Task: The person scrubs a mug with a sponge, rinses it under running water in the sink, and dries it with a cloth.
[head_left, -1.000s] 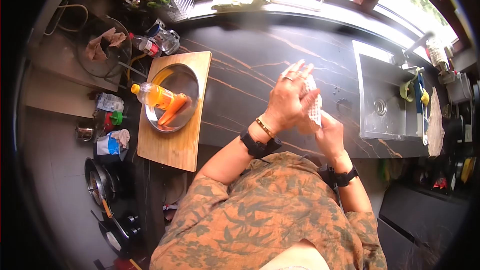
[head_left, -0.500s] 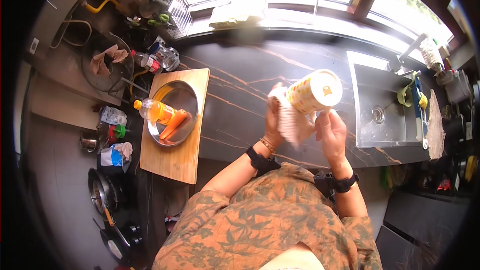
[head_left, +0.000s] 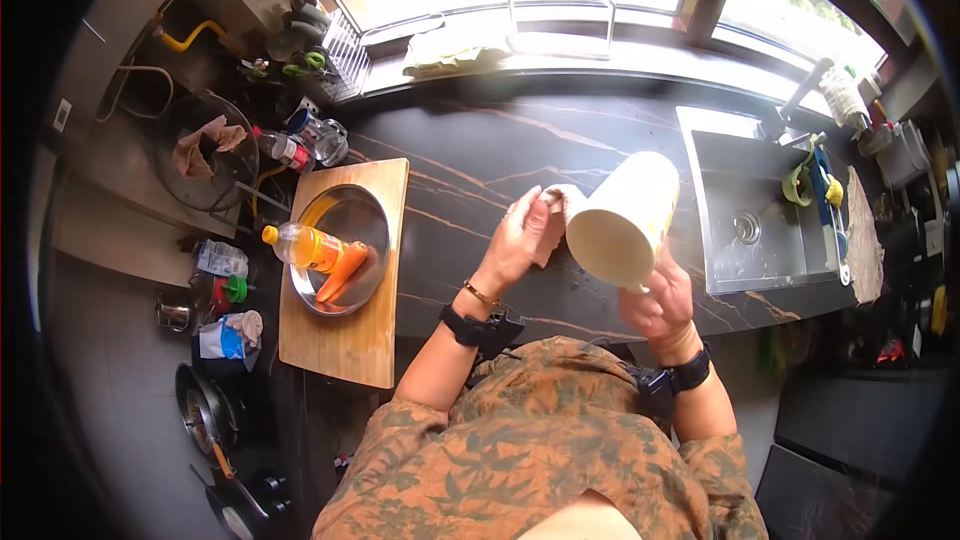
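A big white mug [head_left: 625, 210] is held up over the dark counter, tilted so that its open mouth faces me. My right hand [head_left: 660, 308] is closed at its handle, which the fingers mostly hide. My left hand [head_left: 512, 248] pinches a pinkish cloth [head_left: 553, 225] beside the mug's left side. Whether the cloth touches the mug I cannot tell.
To the left, a wooden cutting board [head_left: 375, 350] bears a steel bowl [head_left: 372, 290] with a bottle of orange drink [head_left: 308, 246] and carrots [head_left: 345, 265]. At right is a steel sink [head_left: 740, 265]. Plastic bottles [head_left: 318, 137] stand at the back left.
The mug has turned from showing its closed base and patterned side to showing its open mouth. My left hand and the cloth have shifted left, toward the mug's rim.
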Action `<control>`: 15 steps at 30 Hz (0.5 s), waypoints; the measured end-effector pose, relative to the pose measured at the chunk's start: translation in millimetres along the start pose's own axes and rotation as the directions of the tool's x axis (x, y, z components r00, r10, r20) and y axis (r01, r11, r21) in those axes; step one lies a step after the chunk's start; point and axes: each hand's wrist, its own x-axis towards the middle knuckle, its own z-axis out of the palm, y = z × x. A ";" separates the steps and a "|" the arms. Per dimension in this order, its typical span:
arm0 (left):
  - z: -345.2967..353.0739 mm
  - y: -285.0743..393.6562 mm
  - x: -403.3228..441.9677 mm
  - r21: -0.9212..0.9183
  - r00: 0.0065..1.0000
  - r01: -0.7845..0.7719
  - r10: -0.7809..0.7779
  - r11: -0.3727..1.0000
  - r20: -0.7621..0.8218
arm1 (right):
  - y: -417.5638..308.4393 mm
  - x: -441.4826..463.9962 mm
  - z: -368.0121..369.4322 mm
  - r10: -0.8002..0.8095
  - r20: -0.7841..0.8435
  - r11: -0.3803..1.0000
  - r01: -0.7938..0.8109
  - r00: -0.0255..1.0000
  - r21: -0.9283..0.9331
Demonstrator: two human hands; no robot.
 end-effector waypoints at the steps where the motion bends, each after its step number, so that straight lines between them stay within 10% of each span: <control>1: -7.1 20.9 -7.6 -0.279 0.988 0.113 -0.079 0.954 0.129 | 5.4 0.3 -0.3 0.040 -0.013 0.998 -0.039 0.999 0.047; 5: -18.1 44.0 -24.6 -0.682 0.849 0.413 0.016 0.603 0.528 | 21.9 8.2 -12.2 0.131 -0.045 0.991 -0.129 0.990 0.045; 9: -12.1 46.6 -32.8 -0.693 0.851 0.335 0.111 0.638 0.513 | 32.8 12.8 -9.7 0.225 -0.087 0.974 -0.223 0.970 0.025; 15: 10.8 27.4 -35.9 -0.878 0.829 0.462 0.293 0.123 0.477 | 65.0 27.4 -23.9 0.298 0.050 0.944 -0.303 0.953 0.133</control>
